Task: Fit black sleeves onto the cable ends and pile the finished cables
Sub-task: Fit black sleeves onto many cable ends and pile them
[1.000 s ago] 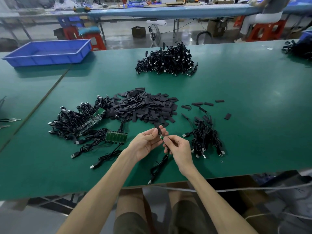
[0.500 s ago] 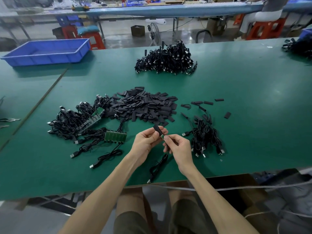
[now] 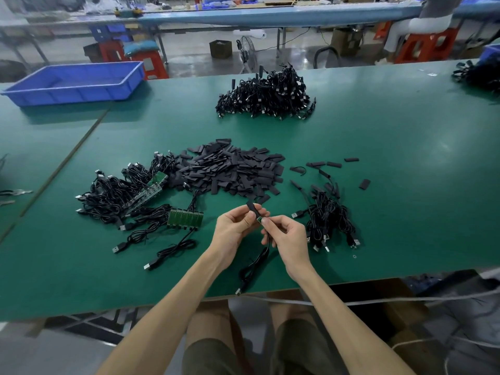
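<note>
We are working over a plain dark green table (image 3: 405, 185). Our left fingers (image 3: 244, 218) are pinching a matte black sleeve (image 3: 252, 207), and our right fingers (image 3: 276, 221) are holding a black cable (image 3: 255, 262) whose tip is showing a small green board (image 3: 259, 219). Just beyond the fingers, a heap of sleeves (image 3: 232, 171) is lying, all black. Left of the fingers we are seeing a green strip of boards (image 3: 185, 219) and black loose cables (image 3: 113, 193) with silver plugs. Right of the fingers a black bundle (image 3: 328, 220) is showing silver plug ends. Far beyond them a black far pile (image 3: 266, 94) is sitting, and far left a bright blue tray (image 3: 73, 82). Red stools (image 3: 424, 46) are standing behind the table.
</note>
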